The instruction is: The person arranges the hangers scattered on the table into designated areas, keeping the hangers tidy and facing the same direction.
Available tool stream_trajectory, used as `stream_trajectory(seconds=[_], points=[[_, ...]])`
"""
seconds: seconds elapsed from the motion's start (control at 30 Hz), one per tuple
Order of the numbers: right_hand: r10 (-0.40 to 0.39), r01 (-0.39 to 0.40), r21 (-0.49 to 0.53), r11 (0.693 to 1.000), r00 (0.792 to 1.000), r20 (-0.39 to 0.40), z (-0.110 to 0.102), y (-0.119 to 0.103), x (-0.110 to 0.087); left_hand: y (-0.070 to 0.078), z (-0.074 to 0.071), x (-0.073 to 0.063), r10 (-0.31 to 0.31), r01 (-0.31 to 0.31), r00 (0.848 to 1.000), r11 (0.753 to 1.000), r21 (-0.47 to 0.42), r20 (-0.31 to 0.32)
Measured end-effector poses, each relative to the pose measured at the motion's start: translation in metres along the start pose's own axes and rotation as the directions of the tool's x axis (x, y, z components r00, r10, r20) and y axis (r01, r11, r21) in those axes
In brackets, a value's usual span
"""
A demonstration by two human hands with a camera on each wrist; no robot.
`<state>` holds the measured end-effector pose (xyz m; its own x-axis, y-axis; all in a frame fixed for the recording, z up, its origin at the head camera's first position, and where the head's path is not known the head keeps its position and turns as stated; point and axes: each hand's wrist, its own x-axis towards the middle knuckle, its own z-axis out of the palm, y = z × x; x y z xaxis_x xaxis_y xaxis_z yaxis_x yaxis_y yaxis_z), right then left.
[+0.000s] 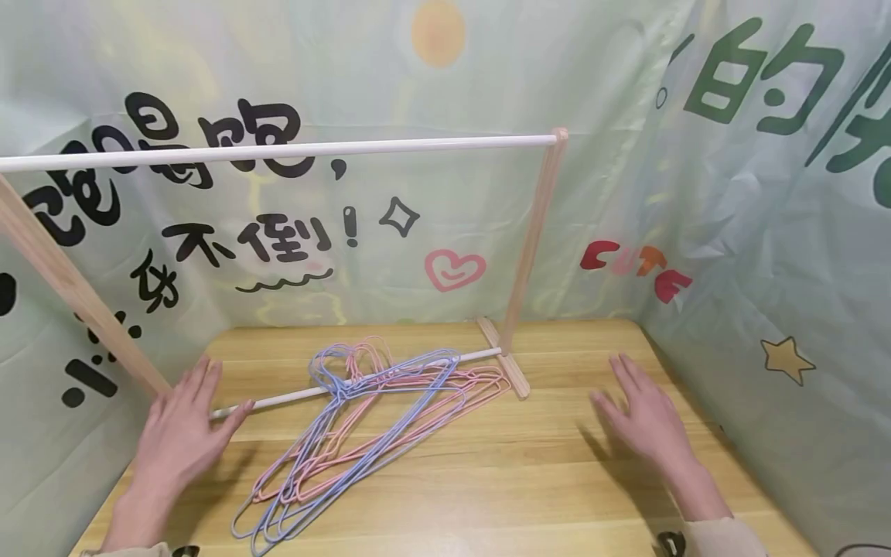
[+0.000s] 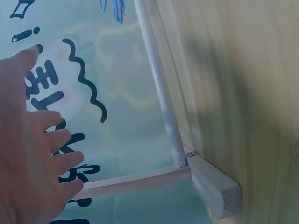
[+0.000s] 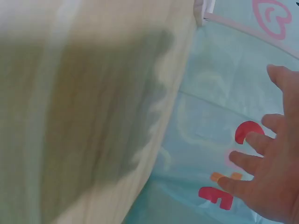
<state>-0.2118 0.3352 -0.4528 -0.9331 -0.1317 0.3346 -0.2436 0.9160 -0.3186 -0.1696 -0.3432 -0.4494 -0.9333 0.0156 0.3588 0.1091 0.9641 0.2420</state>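
Note:
A tangle of blue hangers and pink hangers lies on the table, partly over the lower white bar of a clothes rack. My left hand is held over the table at the rack's left end, fingers straight and holding nothing; in the left wrist view the left hand is spread, apart from the rack's wooden foot. On the right, my right hand hovers above the table with loosely extended fingers and nothing in them. Its shadow falls on the wood in the right wrist view.
The rack's upper white bar spans the back left, joined to a wooden post whose foot stands on the table. Printed cloth hangs behind and on both sides.

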Motion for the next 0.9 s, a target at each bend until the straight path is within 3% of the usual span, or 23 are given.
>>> stream_trajectory(seconds=[0.1,0.2,0.27,0.33,0.4,0.5,0.6,0.67,0.83,0.9], points=[[-0.004,0.006,0.038,0.999,0.998,-0.057,-0.003,-0.004,0.005,0.001,-0.006,0.002,-0.007,0.006,0.997,1.000,-0.007,-0.078],[-0.008,0.018,0.079,0.997,0.992,-0.130,-0.007,-0.010,0.012,0.003,-0.013,0.005,-0.016,0.013,0.984,1.000,-0.017,-0.177],[-0.030,0.051,0.101,0.994,0.979,-0.202,-0.009,-0.013,0.018,0.004,-0.017,0.008,-0.030,0.022,0.965,0.999,-0.033,-0.260],[-0.067,0.104,0.117,0.988,0.955,-0.289,-0.011,-0.017,0.025,0.005,-0.020,0.011,-0.034,0.016,0.933,0.998,-0.055,-0.358],[-0.114,0.172,0.123,0.977,0.919,-0.378,-0.013,-0.022,0.034,0.005,-0.022,0.015,-0.032,0.000,0.887,0.998,-0.068,-0.462],[-0.174,0.260,0.107,0.960,0.848,-0.500,-0.015,-0.031,0.049,0.005,-0.025,0.023,-0.008,-0.034,0.789,0.998,-0.057,-0.614],[-0.209,0.330,0.114,0.937,0.792,-0.574,-0.019,-0.045,0.067,0.006,-0.030,0.030,-0.004,-0.035,0.703,0.999,-0.039,-0.711],[-0.223,0.371,0.134,0.919,0.769,-0.600,-0.021,-0.055,0.079,0.007,-0.035,0.034,-0.013,-0.026,0.652,0.999,-0.040,-0.758],[-0.234,0.440,0.171,0.881,0.721,-0.652,-0.022,-0.077,0.111,0.014,-0.052,0.046,-0.058,-0.014,0.564,0.997,-0.080,-0.824],[-0.236,0.453,0.168,0.875,0.704,-0.670,-0.021,-0.084,0.122,0.015,-0.058,0.050,-0.072,-0.014,0.536,0.995,-0.094,-0.841]])
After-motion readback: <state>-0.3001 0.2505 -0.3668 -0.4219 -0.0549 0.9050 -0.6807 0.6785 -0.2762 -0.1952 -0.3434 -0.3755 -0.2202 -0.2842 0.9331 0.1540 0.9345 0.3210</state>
